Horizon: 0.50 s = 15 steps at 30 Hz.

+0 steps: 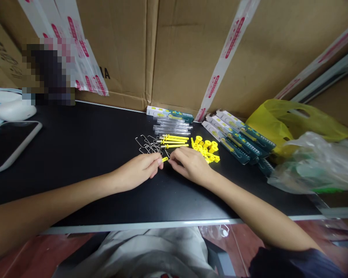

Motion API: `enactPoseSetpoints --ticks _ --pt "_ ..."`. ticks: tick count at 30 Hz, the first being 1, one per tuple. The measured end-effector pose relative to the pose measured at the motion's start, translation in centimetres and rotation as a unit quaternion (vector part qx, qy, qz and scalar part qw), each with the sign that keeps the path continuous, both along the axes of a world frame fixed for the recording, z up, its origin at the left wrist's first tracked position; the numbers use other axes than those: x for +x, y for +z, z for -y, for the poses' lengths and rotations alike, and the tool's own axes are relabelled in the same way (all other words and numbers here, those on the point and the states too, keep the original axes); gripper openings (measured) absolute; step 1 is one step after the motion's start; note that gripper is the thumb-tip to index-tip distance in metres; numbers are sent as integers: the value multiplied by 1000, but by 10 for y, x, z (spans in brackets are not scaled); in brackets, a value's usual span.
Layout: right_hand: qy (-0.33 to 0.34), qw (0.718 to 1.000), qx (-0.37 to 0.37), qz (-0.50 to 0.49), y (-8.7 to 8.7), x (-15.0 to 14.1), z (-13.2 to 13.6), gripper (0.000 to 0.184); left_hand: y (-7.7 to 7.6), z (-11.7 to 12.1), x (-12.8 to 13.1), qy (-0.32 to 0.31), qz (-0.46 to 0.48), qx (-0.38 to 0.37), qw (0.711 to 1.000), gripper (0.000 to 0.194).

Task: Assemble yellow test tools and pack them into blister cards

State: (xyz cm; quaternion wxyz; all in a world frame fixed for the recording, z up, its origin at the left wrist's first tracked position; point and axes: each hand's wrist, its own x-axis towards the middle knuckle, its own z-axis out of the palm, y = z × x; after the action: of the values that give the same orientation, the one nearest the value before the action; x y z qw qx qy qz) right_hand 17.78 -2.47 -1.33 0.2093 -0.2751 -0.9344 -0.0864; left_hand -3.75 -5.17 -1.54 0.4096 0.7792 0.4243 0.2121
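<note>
A small yellow piece [165, 159] sits just above the black table [84, 154], pinched at the fingertips of the left hand [139, 170]. The right hand [190, 165] meets it, fingers closed on the same spot; what it grasps cannot be told. Wire clips [146, 145], yellow pins [174, 141] and yellow caps [206, 148] lie just behind; packaged boxes [237, 139] lie further right.

Only "IA" reads, printed on the cardboard box [116, 50].

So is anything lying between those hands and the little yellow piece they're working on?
Nothing visible: the left hand pinches the small yellow piece directly, and the right hand meets it fingertip to fingertip above the black table.
</note>
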Motion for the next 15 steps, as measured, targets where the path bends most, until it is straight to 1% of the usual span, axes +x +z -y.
enactPoseSetpoints --ticks 3,9,12,15 --pt "3 1000 -7 -10 1 -1 2 13 1 1 0 -1 -12 9 1000 28" --pt "5 999 -37 -15 2 0 4 15 -1 -1 0 7 -20 42 999 29" --pt "9 999 -42 -15 2 0 4 17 0 -2 0 12 -44 66 997 29" --pt "11 999 -46 -15 2 -1 4 18 1 -2 0 9 -61 68 996 28"
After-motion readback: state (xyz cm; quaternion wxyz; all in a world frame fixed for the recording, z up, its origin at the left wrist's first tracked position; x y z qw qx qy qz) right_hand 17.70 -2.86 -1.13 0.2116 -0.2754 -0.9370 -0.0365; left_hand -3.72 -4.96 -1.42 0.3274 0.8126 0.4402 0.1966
